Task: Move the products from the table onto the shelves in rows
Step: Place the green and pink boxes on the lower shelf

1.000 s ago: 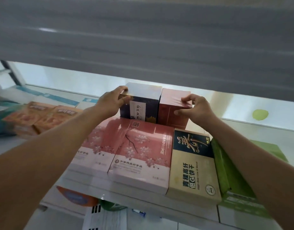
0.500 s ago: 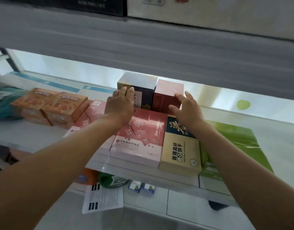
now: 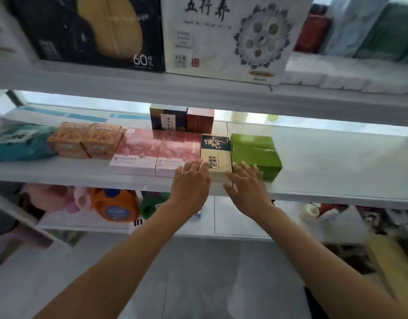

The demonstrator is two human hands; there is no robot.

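Note:
On the middle shelf (image 3: 83, 176) a dark blue box (image 3: 167, 119) and a red box (image 3: 200, 120) stand upright at the back. In front of them lie two pink blossom boxes (image 3: 152, 150), a beige and dark box (image 3: 215, 153) and a green box (image 3: 254, 150) in a row. My left hand (image 3: 190, 180) is at the shelf's front edge with straight fingers over the near end of a pink box. My right hand (image 3: 246, 184) has straight fingers by the near ends of the beige and green boxes. Neither hand holds anything.
Two orange boxes (image 3: 85, 139) and a teal pack (image 3: 21, 141) lie to the left on the same shelf. The upper shelf carries a large black box (image 3: 88, 31) and a large white box (image 3: 233, 35). An orange bottle (image 3: 115, 206) and other goods fill the lower shelf.
Both hands let go of the blue and red boxes at the back and drew back to the shelf's front edge. The camera pulled away and now shows the upper shelf.

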